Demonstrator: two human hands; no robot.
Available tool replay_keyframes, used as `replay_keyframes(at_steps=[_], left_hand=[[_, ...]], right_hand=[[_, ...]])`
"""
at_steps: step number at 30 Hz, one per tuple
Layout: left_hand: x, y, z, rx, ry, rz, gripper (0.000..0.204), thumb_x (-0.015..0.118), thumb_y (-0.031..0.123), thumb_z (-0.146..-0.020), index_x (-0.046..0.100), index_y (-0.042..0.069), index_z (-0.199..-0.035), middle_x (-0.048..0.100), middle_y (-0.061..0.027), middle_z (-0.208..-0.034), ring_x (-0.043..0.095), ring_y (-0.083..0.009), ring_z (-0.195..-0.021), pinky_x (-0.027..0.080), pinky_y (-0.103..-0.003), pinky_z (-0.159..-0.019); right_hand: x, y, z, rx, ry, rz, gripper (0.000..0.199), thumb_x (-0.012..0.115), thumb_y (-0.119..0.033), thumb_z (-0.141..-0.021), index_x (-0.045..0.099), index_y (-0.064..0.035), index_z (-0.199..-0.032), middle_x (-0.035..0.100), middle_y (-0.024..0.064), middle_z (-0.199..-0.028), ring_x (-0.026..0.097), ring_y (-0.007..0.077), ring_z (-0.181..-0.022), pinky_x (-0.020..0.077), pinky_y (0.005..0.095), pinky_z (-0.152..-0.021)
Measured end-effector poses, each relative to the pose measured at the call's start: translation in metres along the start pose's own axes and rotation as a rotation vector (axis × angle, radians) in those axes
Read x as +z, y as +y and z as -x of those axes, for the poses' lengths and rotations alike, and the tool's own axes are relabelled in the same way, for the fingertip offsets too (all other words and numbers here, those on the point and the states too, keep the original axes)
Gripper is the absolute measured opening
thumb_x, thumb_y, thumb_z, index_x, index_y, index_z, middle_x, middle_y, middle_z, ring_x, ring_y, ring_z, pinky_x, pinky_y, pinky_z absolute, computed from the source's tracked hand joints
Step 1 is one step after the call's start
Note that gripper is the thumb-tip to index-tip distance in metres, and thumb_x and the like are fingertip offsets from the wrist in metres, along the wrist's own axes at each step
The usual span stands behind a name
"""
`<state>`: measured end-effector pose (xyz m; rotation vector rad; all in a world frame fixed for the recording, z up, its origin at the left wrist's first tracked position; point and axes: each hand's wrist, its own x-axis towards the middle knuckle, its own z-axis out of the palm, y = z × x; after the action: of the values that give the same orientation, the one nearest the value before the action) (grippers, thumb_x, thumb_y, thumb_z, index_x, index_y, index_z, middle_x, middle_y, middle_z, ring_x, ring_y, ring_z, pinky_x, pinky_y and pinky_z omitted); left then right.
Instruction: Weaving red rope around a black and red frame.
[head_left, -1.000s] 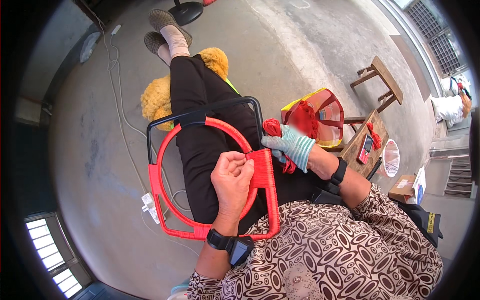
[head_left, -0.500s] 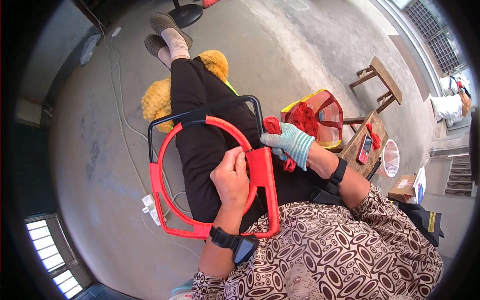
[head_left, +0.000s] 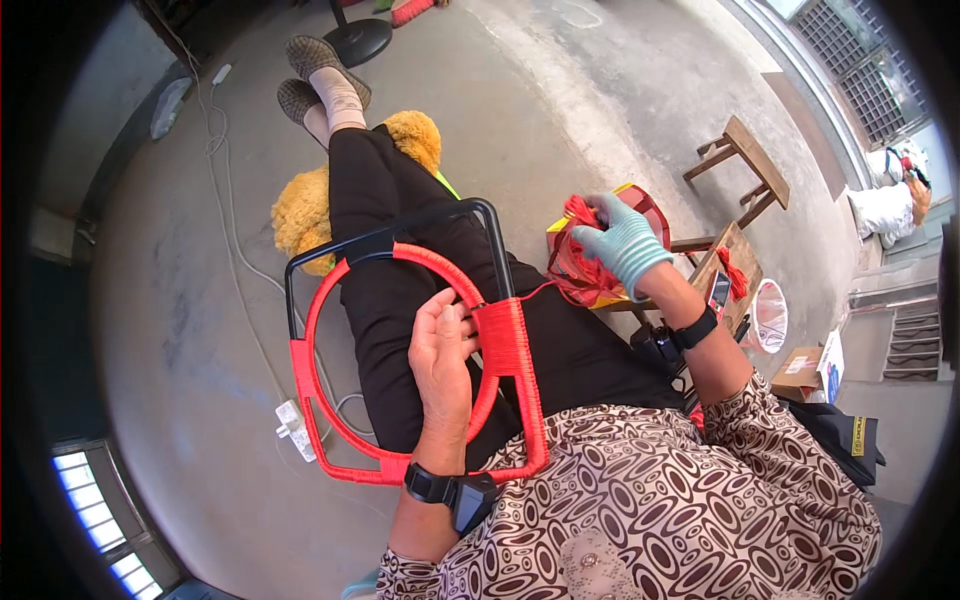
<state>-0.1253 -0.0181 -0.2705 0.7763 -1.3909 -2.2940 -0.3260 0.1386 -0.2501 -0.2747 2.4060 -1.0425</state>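
A black metal frame with an inner ring (head_left: pixel 312 375), mostly wrapped in red cord, lies across my lap. Inside the ring is my bare left hand (head_left: pixel 440 360), its fingers loosely stretched and apart against the ring's right side, beside a broad red-wrapped block (head_left: pixel 502 338). Their tips are partly hidden there. My right hand (head_left: pixel 632 240), in a pale blue striped knit glove, is closed around a bundle of red cord (head_left: pixel 580 213), raised over a yellow-and-red bag (head_left: pixel 632 200). A strand of red cord (head_left: pixel 545 287) runs from the wrapped block toward the right hand.
Right of my legs are a wooden stool (head_left: pixel 750 165) and a wooden bench (head_left: pixel 735 245) with a phone (head_left: pixel 718 292) and more red cord (head_left: pixel 733 272). Behind them stand a small basket (head_left: pixel 769 315) and a cardboard box (head_left: pixel 797 372). A power strip (head_left: pixel 295 430) with a cable lies left.
My right hand has moved away from the frame, right and up, with the cord bundle, drawing out a strand. My left hand has loosened from a pinch, its fingers spreading.
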Motion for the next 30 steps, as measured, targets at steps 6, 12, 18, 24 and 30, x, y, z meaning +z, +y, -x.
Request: replay_keyframes(at_steps=[6,12,18,24,30], left_hand=[[0.005,0.004,0.001,0.122,0.044,0.089,0.035,0.047,0.020,-0.101,0.045,-0.002,-0.129,0.060,-0.0112,-0.113,0.061,-0.0159,-0.098,0.052,-0.028,-0.079],[-0.003,-0.006,0.000,0.015,0.076,-0.042,0.019,0.052,0.003,-0.095,0.056,0.002,-0.113,0.062,-0.0025,-0.093,0.060,-0.0065,-0.078,0.051,-0.021,-0.065],[-0.010,-0.023,-0.005,-0.098,-0.005,-0.189,0.014,0.050,-0.002,-0.090,0.063,-0.002,-0.097,0.064,-0.0020,-0.082,0.055,-0.0048,-0.073,0.045,-0.022,-0.065],[-0.008,-0.030,-0.008,-0.159,-0.039,-0.106,0.019,0.049,0.004,-0.094,0.062,0.000,-0.107,0.065,-0.0021,-0.092,0.056,-0.0075,-0.081,0.047,-0.025,-0.073],[-0.006,-0.019,-0.005,-0.048,-0.020,-0.102,0.027,0.050,0.007,-0.096,0.053,-0.003,-0.120,0.066,-0.0076,-0.101,0.060,-0.0107,-0.086,0.049,-0.026,-0.074]], right_hand=[[0.037,-0.056,0.037,-1.291,0.165,0.479,0.027,0.060,-0.011,-0.076,0.063,-0.0088,-0.103,0.063,0.0100,-0.109,0.063,0.0314,-0.097,0.0512,0.0384,-0.085],[0.026,-0.055,0.053,-0.563,-0.083,-0.048,0.020,0.065,-0.024,-0.086,0.067,-0.0046,-0.089,0.068,0.0070,-0.077,0.068,0.0174,-0.071,0.0526,0.0295,-0.064],[0.043,-0.020,0.013,-0.034,-0.764,-0.147,0.022,0.057,-0.020,-0.092,0.065,-0.0020,-0.103,0.067,0.0048,-0.077,0.065,0.0111,-0.069,0.0525,0.0250,-0.062],[0.068,-0.029,0.014,-0.031,-0.899,0.037,0.026,0.063,-0.020,-0.089,0.066,-0.0059,-0.111,0.067,0.0035,-0.075,0.062,0.0092,-0.064,0.0515,0.0254,-0.058],[0.035,-0.010,0.017,-0.298,-0.477,0.138,0.021,0.069,-0.017,-0.081,0.069,-0.0035,-0.097,0.067,0.0063,-0.081,0.060,0.0112,-0.076,0.0506,0.0278,-0.069]])
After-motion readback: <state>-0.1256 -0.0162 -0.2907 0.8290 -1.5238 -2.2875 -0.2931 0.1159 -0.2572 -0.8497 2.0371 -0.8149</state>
